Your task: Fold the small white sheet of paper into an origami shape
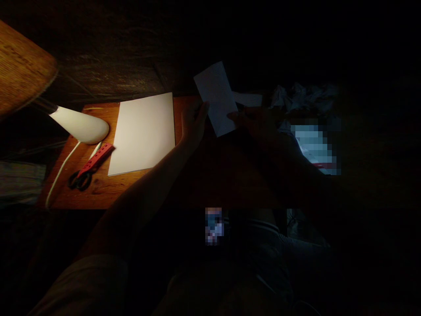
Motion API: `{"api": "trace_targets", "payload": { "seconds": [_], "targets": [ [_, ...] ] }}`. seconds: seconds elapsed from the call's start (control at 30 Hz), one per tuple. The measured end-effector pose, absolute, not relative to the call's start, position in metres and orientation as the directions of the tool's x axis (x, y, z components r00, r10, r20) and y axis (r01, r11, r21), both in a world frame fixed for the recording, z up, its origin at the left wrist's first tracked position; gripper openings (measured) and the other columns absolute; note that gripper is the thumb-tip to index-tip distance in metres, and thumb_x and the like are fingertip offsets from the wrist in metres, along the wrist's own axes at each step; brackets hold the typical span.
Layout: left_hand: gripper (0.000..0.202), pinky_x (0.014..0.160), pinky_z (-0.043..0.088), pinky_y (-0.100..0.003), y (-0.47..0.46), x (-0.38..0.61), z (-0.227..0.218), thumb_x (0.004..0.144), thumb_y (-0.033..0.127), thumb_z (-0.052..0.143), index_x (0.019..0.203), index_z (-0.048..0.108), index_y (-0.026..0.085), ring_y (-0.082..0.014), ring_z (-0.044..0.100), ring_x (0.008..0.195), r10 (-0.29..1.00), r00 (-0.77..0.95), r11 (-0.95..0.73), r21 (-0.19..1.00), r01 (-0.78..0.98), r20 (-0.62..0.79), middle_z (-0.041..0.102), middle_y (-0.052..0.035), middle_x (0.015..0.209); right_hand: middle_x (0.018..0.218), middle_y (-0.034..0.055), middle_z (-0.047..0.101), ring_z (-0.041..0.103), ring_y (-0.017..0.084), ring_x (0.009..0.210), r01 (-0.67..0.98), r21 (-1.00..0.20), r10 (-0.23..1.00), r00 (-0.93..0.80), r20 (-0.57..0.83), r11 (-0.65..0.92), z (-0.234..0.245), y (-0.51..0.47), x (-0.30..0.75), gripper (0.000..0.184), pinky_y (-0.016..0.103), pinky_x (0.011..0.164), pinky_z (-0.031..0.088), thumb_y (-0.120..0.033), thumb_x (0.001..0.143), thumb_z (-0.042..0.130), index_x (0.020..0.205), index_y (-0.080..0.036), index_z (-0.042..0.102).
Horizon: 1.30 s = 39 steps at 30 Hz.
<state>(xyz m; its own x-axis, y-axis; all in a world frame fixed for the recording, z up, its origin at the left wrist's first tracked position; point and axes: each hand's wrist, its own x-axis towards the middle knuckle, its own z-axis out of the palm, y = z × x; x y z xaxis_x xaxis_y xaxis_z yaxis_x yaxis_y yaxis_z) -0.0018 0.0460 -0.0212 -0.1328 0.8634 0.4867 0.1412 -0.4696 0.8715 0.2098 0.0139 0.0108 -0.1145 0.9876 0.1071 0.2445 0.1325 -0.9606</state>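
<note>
Upper centre, left hand (194,125) and right hand (253,123) fingers pinch opposite edges of a light, floppy, crease-prone paper slip (217,98).

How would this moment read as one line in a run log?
left hand: holds folded paper | right hand: holds same paper | table: white sheet, red scissors, lamp

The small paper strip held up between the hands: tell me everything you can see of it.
The small paper strip is a plain white rectangle, apparently thin paper, lifted above the wooden table and tilted. The left hand grips its lower left edge; the right hand, in shadow, pinches its right edge. No markings or creases show in the dim light.
</note>
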Motion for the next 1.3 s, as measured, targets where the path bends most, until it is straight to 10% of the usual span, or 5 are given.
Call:
{"api": "trace_targets", "payload": {
  "seconds": [0.9,1.3],
  "targets": [
    [0.060,0.063,0.051,-0.031,0.050,-0.007,-0.024,0.087,0.080,0.074,0.072,0.057,0.024,-0.0202,0.064,0.082,0.884,-0.157,-0.434,0.898,0.071,0.439,0.052,-0.0010,0.070,0.059,-0.0016,0.055,0.059,0.016,0.066,0.350,-0.909,0.970,-0.164,0.180,0.228,0.009,0.019,0.214,0.054,0.033,0.073,0.055,-0.061,0.091,0.083,0.060,-0.023,0.059],
    [0.059,0.058,0.043,-0.028,0.048,-0.005,-0.024,0.091,0.074,0.073,0.069,0.056,0.022,-0.0152,0.056,0.069,0.896,-0.006,-0.440,0.891,0.114,0.443,0.045,0.0016,0.066,0.073,-0.0017,0.066,0.065,0.013,0.072,0.072,-0.990,0.981,-0.161,0.105,0.118,0.007,0.016,0.206,0.039,0.028,0.070,0.056,-0.056,0.097,0.079,0.079,-0.021,0.073]
  ]
}}
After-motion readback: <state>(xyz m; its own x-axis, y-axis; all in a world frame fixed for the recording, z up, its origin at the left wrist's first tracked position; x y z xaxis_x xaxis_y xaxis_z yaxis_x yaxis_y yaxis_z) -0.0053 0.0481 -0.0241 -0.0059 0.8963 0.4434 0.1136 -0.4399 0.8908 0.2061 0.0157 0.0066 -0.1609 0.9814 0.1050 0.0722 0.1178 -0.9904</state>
